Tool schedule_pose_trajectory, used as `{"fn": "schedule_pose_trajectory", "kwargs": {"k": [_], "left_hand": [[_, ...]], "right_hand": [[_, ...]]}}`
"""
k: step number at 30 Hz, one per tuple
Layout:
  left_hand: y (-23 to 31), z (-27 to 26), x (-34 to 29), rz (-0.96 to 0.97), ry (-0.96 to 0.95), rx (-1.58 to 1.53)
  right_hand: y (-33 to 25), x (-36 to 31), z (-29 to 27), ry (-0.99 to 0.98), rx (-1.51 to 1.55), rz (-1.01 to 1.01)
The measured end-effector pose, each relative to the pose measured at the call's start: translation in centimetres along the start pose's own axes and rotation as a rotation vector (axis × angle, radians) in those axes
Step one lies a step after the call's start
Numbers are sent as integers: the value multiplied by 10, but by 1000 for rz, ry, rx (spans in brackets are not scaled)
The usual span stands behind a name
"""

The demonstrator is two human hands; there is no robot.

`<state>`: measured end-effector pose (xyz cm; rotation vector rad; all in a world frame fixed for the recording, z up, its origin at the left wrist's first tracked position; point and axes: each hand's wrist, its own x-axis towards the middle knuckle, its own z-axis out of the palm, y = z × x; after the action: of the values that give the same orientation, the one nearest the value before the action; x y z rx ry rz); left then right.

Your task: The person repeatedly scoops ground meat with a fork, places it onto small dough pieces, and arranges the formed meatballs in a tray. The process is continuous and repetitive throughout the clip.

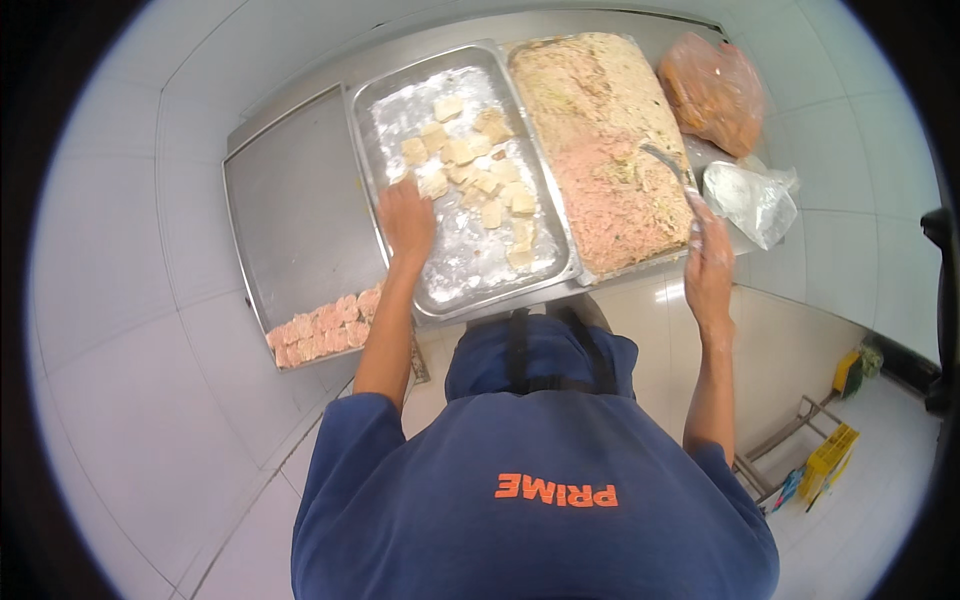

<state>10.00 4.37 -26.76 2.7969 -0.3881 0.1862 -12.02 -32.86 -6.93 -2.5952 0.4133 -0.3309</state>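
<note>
My left hand (407,222) is over the left side of a floured metal tray (470,282), fingers curled down beside a pale yellow square piece (432,185); the fingertips are hidden, so what they pinch cannot be made out. Several more pale squares lie scattered and overlapping in the tray. In my right hand (711,248) is the handle of a narrow spatula (662,158), its curved metal blade resting on the right side of a big mound of minced filling (600,160). The mound is pink toward the near side and beige with green flecks farther back.
At left stands a shallow metal tray (300,215) with rows of pink filled pieces (325,328) along its near edge. Beyond the mound's right side are a bag of orange-brown food (712,92) and a clear bag of white powder (748,198). A yellow-ended rack (830,462) stands on the floor.
</note>
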Motion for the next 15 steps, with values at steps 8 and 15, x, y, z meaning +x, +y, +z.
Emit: {"fn": "schedule_pose_trajectory", "kwargs": {"k": [8, 15], "left_hand": [[31, -9, 4, -272, 25, -524], [66, -69, 4, -607, -207, -1388]], "right_hand": [[81, 55, 61, -35, -14, 33], [89, 92, 94, -184, -83, 45]]}}
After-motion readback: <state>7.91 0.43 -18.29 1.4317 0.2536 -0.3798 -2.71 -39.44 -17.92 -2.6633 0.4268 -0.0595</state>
